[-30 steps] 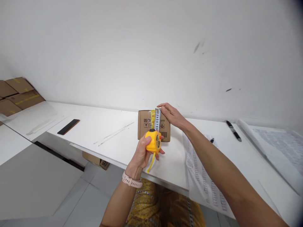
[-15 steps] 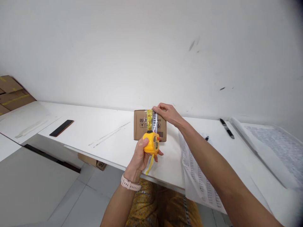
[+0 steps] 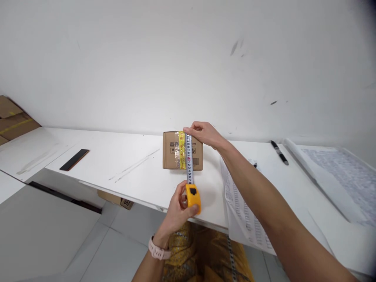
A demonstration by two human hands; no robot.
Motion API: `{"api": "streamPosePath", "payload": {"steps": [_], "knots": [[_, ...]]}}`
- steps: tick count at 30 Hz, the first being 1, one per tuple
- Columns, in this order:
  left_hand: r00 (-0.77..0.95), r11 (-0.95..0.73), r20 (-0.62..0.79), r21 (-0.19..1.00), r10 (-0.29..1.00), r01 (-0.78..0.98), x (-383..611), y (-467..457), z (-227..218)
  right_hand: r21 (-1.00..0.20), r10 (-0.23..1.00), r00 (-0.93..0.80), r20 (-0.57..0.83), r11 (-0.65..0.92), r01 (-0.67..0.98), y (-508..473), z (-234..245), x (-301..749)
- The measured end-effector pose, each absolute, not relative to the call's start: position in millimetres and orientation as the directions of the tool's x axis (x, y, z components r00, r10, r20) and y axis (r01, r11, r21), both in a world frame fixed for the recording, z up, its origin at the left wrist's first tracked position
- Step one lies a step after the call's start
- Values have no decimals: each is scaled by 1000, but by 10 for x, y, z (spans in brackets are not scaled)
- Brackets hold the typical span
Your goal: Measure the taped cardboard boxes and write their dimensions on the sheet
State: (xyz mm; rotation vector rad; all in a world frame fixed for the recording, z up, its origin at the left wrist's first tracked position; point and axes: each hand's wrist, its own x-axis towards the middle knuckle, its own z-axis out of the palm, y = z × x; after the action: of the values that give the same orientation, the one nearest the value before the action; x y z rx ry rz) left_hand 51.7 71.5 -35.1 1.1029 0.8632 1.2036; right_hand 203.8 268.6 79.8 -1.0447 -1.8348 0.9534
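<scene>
Drawn nearer than a second ago: yellow tape measure case [image 3: 193,197], clenched in left hand [image 3: 178,209] at the table's [image 3: 123,156] near edge. More blade [image 3: 188,158] out across the cardboard box [image 3: 170,154] mid-table, tip pinched by right hand [image 3: 204,134] at far edge.

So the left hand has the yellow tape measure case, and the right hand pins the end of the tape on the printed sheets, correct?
Not quite. In the head view the right hand pins the end of the tape on the far edge of the cardboard box, not on the printed sheets to its right. The left hand does hold the yellow tape measure case.
</scene>
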Motion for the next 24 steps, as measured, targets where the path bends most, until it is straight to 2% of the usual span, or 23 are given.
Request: {"api": "streamPosePath", "payload": {"steps": [3, 6, 16, 21, 24], "knots": [[245, 97, -2, 923, 969, -373, 384, 724, -458, -876, 907, -321, 273, 372, 307, 2669, 793, 2030], [240, 117, -4, 882, 971, -457, 294, 752, -498, -866, 912, -298, 282, 376, 330, 2662, 781, 2013], [224, 109, -5, 884, 975, -455, 319, 764, -543, -861, 911, -292, 290, 382, 337, 2661, 765, 2015], [257, 76, 109, 783, 960, -618, 246, 549, -505, -827, 906, -240, 349, 418, 375, 2611, 734, 2007], [234, 14, 187, 753, 954, -658, 103, 274, -412, -764, 876, -230, 424, 482, 429, 2392, 631, 1962]]}}
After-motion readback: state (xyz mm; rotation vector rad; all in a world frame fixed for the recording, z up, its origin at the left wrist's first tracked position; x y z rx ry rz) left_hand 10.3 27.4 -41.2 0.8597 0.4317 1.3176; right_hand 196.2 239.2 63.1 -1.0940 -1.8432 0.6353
